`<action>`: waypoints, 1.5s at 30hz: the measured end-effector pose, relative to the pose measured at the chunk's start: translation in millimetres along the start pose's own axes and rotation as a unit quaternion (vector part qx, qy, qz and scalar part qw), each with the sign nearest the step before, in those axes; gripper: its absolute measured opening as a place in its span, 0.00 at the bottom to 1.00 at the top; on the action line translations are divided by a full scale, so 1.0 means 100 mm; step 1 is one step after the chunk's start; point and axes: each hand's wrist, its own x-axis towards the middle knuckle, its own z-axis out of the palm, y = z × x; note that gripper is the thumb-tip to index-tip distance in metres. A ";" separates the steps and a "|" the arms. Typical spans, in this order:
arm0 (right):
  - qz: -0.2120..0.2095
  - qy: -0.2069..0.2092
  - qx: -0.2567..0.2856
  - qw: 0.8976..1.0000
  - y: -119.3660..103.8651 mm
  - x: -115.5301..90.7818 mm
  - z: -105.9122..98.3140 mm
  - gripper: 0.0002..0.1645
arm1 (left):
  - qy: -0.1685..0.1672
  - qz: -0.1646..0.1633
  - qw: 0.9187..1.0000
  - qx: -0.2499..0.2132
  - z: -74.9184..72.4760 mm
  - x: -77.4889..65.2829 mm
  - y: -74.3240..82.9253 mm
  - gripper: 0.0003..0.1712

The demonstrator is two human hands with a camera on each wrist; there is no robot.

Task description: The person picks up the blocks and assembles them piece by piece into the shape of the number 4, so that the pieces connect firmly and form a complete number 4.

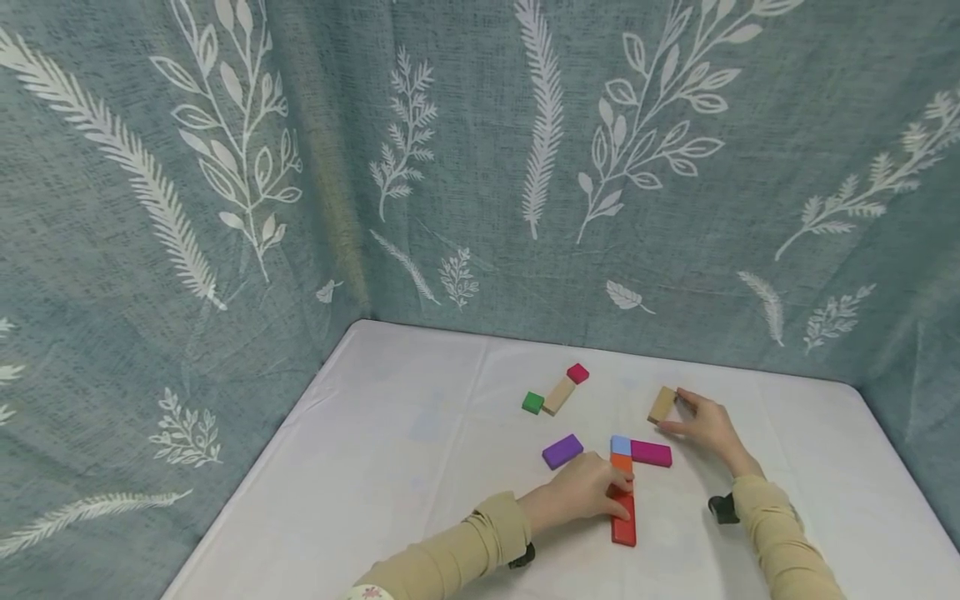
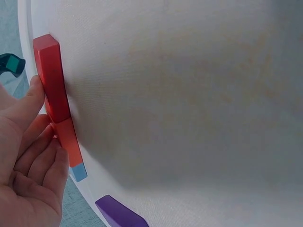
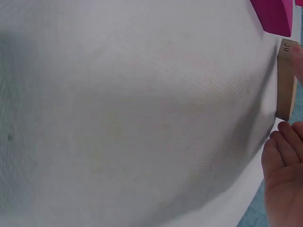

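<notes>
My left hand (image 1: 581,492) reaches over a short row of blocks, its thumb touching the red block (image 2: 51,78) and its other fingers, loosely bent, touching the orange block (image 2: 69,142). A light blue block (image 1: 621,446) forms the far end of this row, and a magenta block (image 1: 651,453) extends rightward from it. Farther right, my right hand (image 1: 705,425) pinches a plain wooden block (image 1: 662,405) lengthwise, thumb at the near end and fingers at the far end. Dark lettering marks one end of that block in the right wrist view.
A purple block (image 1: 562,452) lies left of the row. Beyond it, a green block (image 1: 533,402), a second wooden block (image 1: 558,396) and a small crimson block (image 1: 577,373) sit close together. The white table (image 1: 420,408) ends at a patterned blue-green curtain (image 1: 480,167).
</notes>
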 end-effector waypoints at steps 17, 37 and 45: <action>-0.008 0.022 -0.007 1.000 -0.01 -0.04 0.02 0.49 | 0.006 -0.002 1.000 0.009 0.01 0.02 0.00 0.19; -0.050 0.034 0.035 0.998 -0.11 -0.04 -0.09 0.48 | 0.019 0.007 1.000 0.011 0.04 0.04 -0.02 0.19; -0.073 0.036 0.037 0.996 -0.17 -0.02 -0.18 0.48 | 0.021 0.003 1.000 0.013 0.05 0.05 -0.02 0.19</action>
